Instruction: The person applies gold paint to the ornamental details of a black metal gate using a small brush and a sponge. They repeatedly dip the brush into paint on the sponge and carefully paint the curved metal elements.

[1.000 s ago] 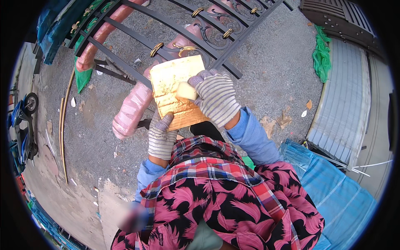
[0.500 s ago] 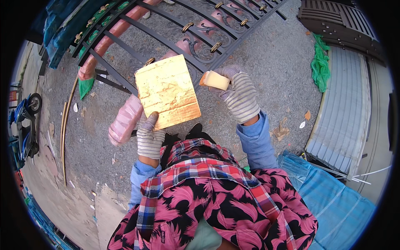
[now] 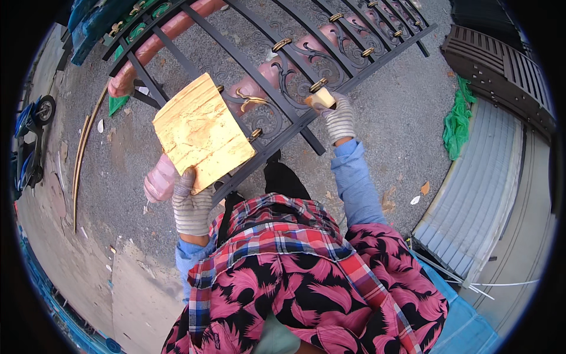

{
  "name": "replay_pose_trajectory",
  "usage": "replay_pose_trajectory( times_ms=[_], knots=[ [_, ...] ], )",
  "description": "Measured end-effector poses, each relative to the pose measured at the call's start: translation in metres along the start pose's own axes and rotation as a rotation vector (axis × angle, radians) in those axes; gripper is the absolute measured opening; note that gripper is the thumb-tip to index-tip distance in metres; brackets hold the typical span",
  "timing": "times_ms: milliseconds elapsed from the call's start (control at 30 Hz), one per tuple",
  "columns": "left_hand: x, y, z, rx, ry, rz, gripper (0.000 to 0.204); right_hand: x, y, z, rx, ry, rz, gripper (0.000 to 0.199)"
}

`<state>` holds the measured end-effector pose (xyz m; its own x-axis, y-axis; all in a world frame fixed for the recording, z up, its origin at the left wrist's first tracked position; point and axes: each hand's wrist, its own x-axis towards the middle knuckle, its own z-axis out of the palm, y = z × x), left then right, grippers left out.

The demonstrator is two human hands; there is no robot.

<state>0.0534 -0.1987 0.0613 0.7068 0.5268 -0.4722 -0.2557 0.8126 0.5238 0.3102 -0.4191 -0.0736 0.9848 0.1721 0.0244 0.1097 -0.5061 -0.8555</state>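
Note:
My left hand (image 3: 191, 206), in a striped knit glove, grips the lower corner of a square, gold-coated board (image 3: 203, 130), thumb on top. A small cream sponge block (image 3: 323, 98) is pinched in my gloved right hand (image 3: 341, 121); its left end is stained orange-gold. The sponge is at a gold collar (image 3: 319, 85) on the black metal gate (image 3: 283, 140), though I cannot tell whether they touch. Dark scrollwork fills spaces between the gate's bars. One scroll (image 3: 250, 99) near the board carries gold colour. The board overlaps part of the gate from above.
Pink plastic-wrapped rolls (image 3: 159, 182) lie beneath the gate. Green plastic sheeting (image 3: 457, 121) and a ribbed pale panel (image 3: 471, 171) are at the right, below a brown slatted panel (image 3: 501, 62). Long thin strips (image 3: 81, 171) and a blue motorbike (image 3: 32, 141) are at the left.
The gate appears lower and nearer to me. My right hand has carried the sponge up and right to the gate's collar. The board has shifted left and tilted.

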Motion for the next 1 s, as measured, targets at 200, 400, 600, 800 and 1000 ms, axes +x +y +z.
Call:
replay_pose_trajectory(
  times_ms=[200, 400, 600, 800, 1000],
  knots=[
    [-0.011, -0.027, 0.012, 0.069, 0.19, 0.103, 0.061, 0.056, 0.004, 0.046, -0.299, -0.287, -0.122, 0.041],
    [-0.013, -0.044, 0.028, 0.103, 0.289, 0.16, 0.062, 0.098, 0.01, 0.078, -0.408, -0.376, -0.295, 0.034],
    [-0.007, -0.056, 0.026, 0.082, 0.344, 0.181, 0.062, 0.086, 0.008, 0.078, -0.635, -0.519, -0.423, 0.042],
    [-0.001, -0.056, 0.03, 0.07, 0.365, 0.196, 0.06, 0.121, 0.0, 0.073, -0.731, -0.75, -0.226, 0.041],
    [0.0, -0.059, 0.025, 0.04, 0.358, 0.198, 0.058, 0.115, 0.01, 0.091, -0.682, -0.634, -0.344, 0.038]
  ],
)
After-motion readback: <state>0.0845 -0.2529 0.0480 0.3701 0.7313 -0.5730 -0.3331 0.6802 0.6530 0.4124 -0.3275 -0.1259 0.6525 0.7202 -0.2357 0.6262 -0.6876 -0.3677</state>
